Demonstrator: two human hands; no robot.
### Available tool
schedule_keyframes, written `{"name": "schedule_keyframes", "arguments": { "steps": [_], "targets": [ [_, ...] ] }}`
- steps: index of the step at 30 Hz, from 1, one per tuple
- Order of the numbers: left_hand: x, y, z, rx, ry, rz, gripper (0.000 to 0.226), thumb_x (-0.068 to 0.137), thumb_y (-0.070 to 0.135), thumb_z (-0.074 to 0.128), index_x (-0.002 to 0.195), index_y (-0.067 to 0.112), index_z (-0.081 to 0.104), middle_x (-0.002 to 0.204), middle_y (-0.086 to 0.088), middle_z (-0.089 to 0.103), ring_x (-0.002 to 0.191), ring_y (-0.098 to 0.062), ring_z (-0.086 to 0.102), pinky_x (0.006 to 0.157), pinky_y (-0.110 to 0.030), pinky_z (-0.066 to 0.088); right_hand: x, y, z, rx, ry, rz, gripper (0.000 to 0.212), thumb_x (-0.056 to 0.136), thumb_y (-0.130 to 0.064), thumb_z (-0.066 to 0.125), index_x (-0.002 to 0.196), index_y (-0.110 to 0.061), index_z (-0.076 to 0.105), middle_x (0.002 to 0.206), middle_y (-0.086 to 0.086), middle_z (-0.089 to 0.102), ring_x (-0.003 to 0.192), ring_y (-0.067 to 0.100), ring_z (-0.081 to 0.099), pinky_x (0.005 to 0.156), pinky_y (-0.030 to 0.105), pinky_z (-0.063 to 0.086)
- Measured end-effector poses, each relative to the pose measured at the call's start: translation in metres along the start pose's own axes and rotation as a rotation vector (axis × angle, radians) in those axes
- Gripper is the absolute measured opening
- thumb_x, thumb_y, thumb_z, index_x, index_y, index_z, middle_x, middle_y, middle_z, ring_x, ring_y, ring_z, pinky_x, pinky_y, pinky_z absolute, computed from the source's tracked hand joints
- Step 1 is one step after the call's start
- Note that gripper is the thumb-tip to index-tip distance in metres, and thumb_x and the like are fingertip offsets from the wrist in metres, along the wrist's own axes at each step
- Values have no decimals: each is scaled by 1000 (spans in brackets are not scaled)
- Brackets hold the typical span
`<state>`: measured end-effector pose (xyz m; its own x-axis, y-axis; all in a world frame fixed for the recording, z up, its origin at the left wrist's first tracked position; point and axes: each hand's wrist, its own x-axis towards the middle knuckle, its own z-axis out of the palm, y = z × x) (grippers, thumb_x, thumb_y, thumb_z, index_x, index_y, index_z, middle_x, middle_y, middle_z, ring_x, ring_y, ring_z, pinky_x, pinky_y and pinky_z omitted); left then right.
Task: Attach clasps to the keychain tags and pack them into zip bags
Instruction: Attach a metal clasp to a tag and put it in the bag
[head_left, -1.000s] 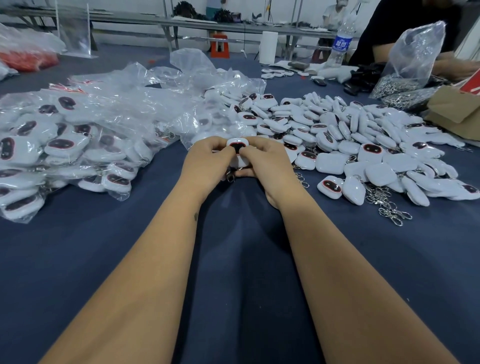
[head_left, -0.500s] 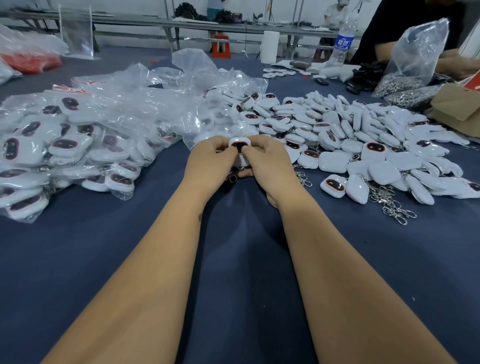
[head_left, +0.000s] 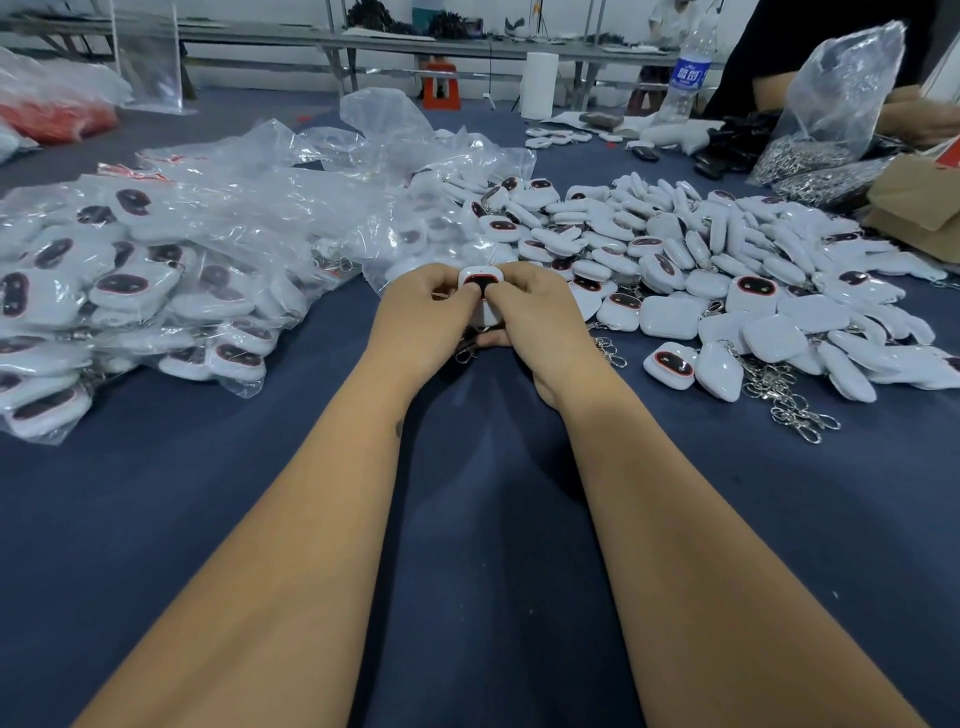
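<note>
Keychain tag (head_left: 481, 280): white, rounded-square, puffy, with a dark oval face patch rimmed in red, standing roughly upright between both hands near the middle of the blue tabletop (head_left: 498, 519). Left hand (head_left: 423, 325) is pinching its left side with curled fingers, right hand (head_left: 540, 325) is pinching its right side the same way, thumbs meeting over the face. A metal clasp (head_left: 466, 353) is peeking out under the hands, lying on the cloth; whether it is joined to the tag, cannot tell. Just right of the hands, a big loose pile of white tags (head_left: 727, 275) is spreading toward the right edge, some face up, some face down, with chained clasps (head_left: 795, 405) trailing at its near side. Toward the left edge, filled zip bags (head_left: 130, 291) of tags are heaping up. At the far right corner, a clear bag of metal clasps (head_left: 826, 130) is sitting beside a water bottle (head_left: 685, 78).
</note>
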<state>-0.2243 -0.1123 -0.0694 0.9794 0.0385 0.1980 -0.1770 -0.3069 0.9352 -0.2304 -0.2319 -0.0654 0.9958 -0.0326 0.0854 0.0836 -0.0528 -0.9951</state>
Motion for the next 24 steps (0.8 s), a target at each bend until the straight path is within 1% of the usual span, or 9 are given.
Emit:
{"name": "schedule_keyframes", "arguments": {
  "steps": [3,6,10,12,14,16,18,21,24],
  "targets": [
    [-1,2,0,38,30,15,14,92,22,59,83,29,67,68,10,63,62,-8,56,60,-24,43,-1,1,1,-8,-21,-15,27,94,-2,45,104,-14,67,95,8,71,72,9,68,66,25,57],
    [-2,4,0,36,45,21,11,92,21,61,85,24,69,71,7,64,65,-13,58,65,-26,47,0,1,1,-16,-28,-22,29,95,-1,43,109,-11,67,96,9,71,76,12,68,67,27,58],
    [-5,6,0,21,54,72,11,93,25,63,88,33,70,78,8,69,71,-14,63,72,-30,51,-1,1,-1,48,-6,-31,23,93,0,53,113,-6,63,96,9,74,81,14,71,65,26,58],
    [-5,7,-1,-4,79,65,16,93,26,61,90,36,72,83,8,72,75,-15,67,75,-31,55,-2,1,0,68,22,-68,18,91,1,58,104,-11,63,88,9,75,78,14,72,64,26,57],
    [-4,5,-3,-16,114,22,25,91,20,58,108,31,73,95,6,72,68,-7,68,72,-24,57,-2,3,1,15,71,-103,17,90,-3,63,93,-19,61,81,5,75,77,16,72,68,32,59],
    [-2,2,-4,49,149,9,43,86,11,55,124,28,67,103,6,68,61,0,63,63,-16,53,-2,4,1,-29,116,-114,17,89,-9,65,92,-24,59,79,2,75,76,16,69,76,36,58],
    [-4,1,-4,127,159,35,53,82,6,55,129,29,63,101,7,65,72,-2,62,72,-23,54,-3,3,0,-4,161,-124,16,89,-14,65,96,-26,56,79,2,74,72,12,66,73,31,54],
    [-6,2,-2,206,129,49,58,80,8,62,135,27,58,114,-3,64,96,-18,65,90,-38,54,-3,-3,-3,146,255,-141,17,94,-10,61,96,-23,50,76,2,70,63,8,67,61,22,51],
    [-5,4,-1,282,94,76,58,80,15,70,136,26,58,120,-6,63,101,-23,66,93,-39,53,-3,-10,-4,442,270,-113,17,95,2,57,99,-13,49,79,8,65,58,11,66,59,23,56]
  ]
}}
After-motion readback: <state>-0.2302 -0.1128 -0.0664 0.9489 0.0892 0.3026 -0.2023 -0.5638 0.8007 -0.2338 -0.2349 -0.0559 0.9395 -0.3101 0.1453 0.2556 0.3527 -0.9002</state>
